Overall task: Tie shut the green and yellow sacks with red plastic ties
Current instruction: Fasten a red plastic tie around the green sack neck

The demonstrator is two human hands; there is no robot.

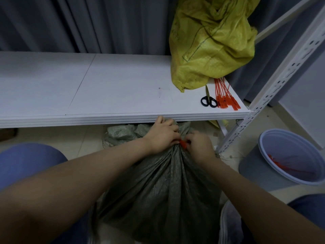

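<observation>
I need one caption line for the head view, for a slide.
Both hands, left hand and right hand, cinch a red plastic tie around the gathered grey-green woven sack.

We're looking down at a white shelf board (pixel 109 85) on a white slotted-angle metal rack (pixel 274 88), with grey pleated curtains (pixel 84 23) hanging right behind it. Floor's pale tile (pixel 58 136), kinda dim down there. A grey-blue plastic bin (pixel 288 155) sits near the rack's leg, maybe a wastebasket.
</observation>
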